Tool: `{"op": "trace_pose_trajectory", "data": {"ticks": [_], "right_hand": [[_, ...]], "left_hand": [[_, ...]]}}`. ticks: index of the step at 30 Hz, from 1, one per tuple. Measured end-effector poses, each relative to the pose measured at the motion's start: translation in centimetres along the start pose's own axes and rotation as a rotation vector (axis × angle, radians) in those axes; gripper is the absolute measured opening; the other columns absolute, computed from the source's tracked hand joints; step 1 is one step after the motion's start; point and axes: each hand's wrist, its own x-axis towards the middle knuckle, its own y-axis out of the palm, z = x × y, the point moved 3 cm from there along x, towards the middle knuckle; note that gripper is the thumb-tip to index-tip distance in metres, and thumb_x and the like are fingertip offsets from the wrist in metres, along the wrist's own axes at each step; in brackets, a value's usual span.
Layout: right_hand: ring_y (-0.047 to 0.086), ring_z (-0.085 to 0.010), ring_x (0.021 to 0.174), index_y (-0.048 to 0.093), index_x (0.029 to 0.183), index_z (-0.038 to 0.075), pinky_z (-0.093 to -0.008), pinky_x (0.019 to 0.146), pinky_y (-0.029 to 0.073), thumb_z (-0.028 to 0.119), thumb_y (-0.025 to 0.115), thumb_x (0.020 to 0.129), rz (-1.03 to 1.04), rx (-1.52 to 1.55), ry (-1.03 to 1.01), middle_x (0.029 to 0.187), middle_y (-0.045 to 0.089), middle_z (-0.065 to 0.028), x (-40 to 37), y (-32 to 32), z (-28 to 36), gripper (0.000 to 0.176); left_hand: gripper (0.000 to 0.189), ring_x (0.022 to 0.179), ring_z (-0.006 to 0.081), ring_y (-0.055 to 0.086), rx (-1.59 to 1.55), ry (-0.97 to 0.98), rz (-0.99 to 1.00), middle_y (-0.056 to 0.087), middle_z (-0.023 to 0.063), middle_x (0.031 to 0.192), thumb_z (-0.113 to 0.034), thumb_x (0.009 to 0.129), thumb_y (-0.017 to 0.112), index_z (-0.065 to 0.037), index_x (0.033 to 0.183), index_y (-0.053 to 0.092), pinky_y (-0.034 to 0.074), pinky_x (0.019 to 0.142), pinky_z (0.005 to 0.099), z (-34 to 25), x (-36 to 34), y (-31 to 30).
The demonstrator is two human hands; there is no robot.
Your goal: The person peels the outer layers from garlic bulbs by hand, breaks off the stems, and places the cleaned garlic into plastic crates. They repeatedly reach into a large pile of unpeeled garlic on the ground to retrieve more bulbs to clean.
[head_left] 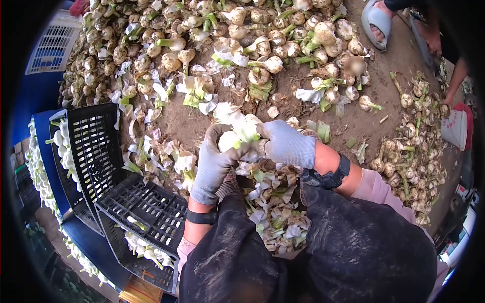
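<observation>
Both my hands wear grey work gloves and meet at the middle of the view. My left hand (213, 159) wraps its fingers round a white garlic bulb (230, 141) with a short green stem stub. Against the bulb's right side, my right hand (288, 143) pinches pale, green-tinged outer skin (246, 127), partly pulled away from the bulb. Below my hands, between my knees, lies a heap of peeled husks (278, 207).
Unpeeled garlic (237, 17) is piled on the soil ahead, with another heap (411, 171) at right. Black crates (96, 146) with white bulbs stand at left. Another person's sandalled foot (378, 25) and hand (448, 100) show at upper right.
</observation>
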Motion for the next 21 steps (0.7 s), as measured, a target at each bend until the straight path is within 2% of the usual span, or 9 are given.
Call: {"op": "trace_pose_trajectory", "data": {"ticks": [3, 6, 9, 11, 13, 16, 18, 20, 21], "right_hand": [[0.064, -0.0371, 0.084, 0.062, 0.092, 0.002, -0.0447, 0.074, 0.051, 0.020, 0.059, 0.078, -0.277, -0.242, 0.058, 0.087, 0.066, -0.0206, 0.3, -1.3, -0.6, 0.023], [0.063, -0.0367, 0.084, 0.062, 0.105, 0.006, -0.0461, 0.074, 0.051, 0.018, 0.058, 0.078, -0.305, -0.413, 0.118, 0.089, 0.064, -0.0175, -0.3, -2.5, -1.2, 0.030], [0.065, -0.0335, 0.088, 0.061, 0.112, 0.015, -0.0444, 0.075, 0.051, 0.016, 0.057, 0.078, 0.010, -0.523, 0.119, 0.096, 0.064, -0.0147, -1.9, -0.7, -0.8, 0.034], [0.064, -0.0305, 0.094, 0.061, 0.116, 0.017, -0.0434, 0.078, 0.051, 0.020, 0.060, 0.079, 0.333, -0.540, -0.070, 0.102, 0.063, -0.0123, -3.8, 1.7, 0.3, 0.037], [0.064, -0.0298, 0.097, 0.061, 0.119, 0.017, -0.0423, 0.078, 0.051, 0.021, 0.061, 0.080, 0.553, -0.473, -0.130, 0.104, 0.063, -0.0139, -4.2, 2.6, 1.5, 0.039], [0.064, -0.0291, 0.092, 0.060, 0.118, 0.018, -0.0412, 0.078, 0.051, 0.023, 0.062, 0.081, 0.182, -0.405, -0.146, 0.100, 0.063, -0.0145, -1.7, 0.5, 1.9, 0.038], [0.063, -0.0272, 0.092, 0.061, 0.112, 0.016, -0.0396, 0.075, 0.051, 0.018, 0.063, 0.080, -0.192, -0.901, -0.250, 0.110, 0.060, -0.0112, 1.2, 0.2, 1.7, 0.032], [0.058, -0.0329, 0.098, 0.058, 0.114, 0.015, -0.0432, 0.079, 0.049, 0.004, 0.063, 0.073, -0.113, -0.763, -0.298, 0.113, 0.057, -0.0133, 3.4, 2.2, -1.4, 0.043], [0.059, -0.0307, 0.100, 0.059, 0.114, 0.014, -0.0412, 0.082, 0.049, 0.005, 0.062, 0.075, -0.215, -0.586, -0.252, 0.114, 0.057, -0.0131, 3.4, 1.9, -1.5, 0.040]], "left_hand": [[0.064, 0.071, 0.0231, 0.067, -0.354, -0.287, 0.171, 0.063, 0.0164, 0.098, -0.035, 0.082, 0.069, 0.002, 0.128, 0.044, 0.055, 0.057, 0.0298, -0.5, -1.5, -0.3], [0.067, 0.062, 0.0297, 0.067, -0.618, -0.092, 0.067, 0.063, 0.0233, 0.101, -0.046, 0.090, 0.053, -0.003, 0.139, 0.037, 0.054, 0.043, 0.0326, -3.8, -2.7, -0.9], [0.057, 0.046, 0.0218, 0.056, -0.773, 0.309, -0.093, 0.063, 0.0257, 0.106, -0.039, 0.098, 0.036, -0.011, 0.147, 0.027, 0.043, 0.034, 0.0286, -7.2, -6.7, -4.4], [0.057, 0.057, 0.0108, 0.049, -1.204, 0.511, 0.001, 0.054, 0.0215, 0.121, -0.021, 0.095, 0.043, -0.012, 0.148, 0.024, 0.045, 0.049, 0.0228, -9.5, -11.2, -9.2], [0.079, 0.059, 0.0094, 0.050, -1.457, 0.727, -0.029, 0.052, 0.0184, 0.123, -0.010, 0.085, 0.058, 0.001, 0.148, 0.012, 0.045, 0.052, 0.0221, -12.2, -15.5, -9.9], [0.084, 0.060, 0.0092, 0.052, -1.330, 0.773, 0.025, 0.054, 0.0184, 0.121, -0.011, 0.081, 0.066, 0.001, 0.147, 0.015, 0.045, 0.051, 0.0203, -12.0, -17.3, -9.6], [0.072, 0.066, 0.0122, 0.059, -0.830, 0.593, 0.012, 0.059, 0.0138, 0.118, -0.030, 0.086, 0.066, -0.001, 0.143, 0.032, 0.050, 0.052, 0.0225, -10.2, -14.9, -8.0], [0.056, 0.093, 0.0280, 0.065, -0.567, 0.345, -0.177, 0.059, 0.0197, 0.118, -0.031, 0.090, 0.063, 0.000, 0.133, 0.044, 0.057, 0.075, 0.0348, -7.4, -11.6, -5.2], [0.046, 0.095, 0.0246, 0.064, -0.392, 0.088, -0.283, 0.061, 0.0164, 0.113, -0.018, 0.087, 0.066, 0.002, 0.125, 0.051, 0.053, 0.083, 0.0329, -6.6, -9.9, -4.4]]}}
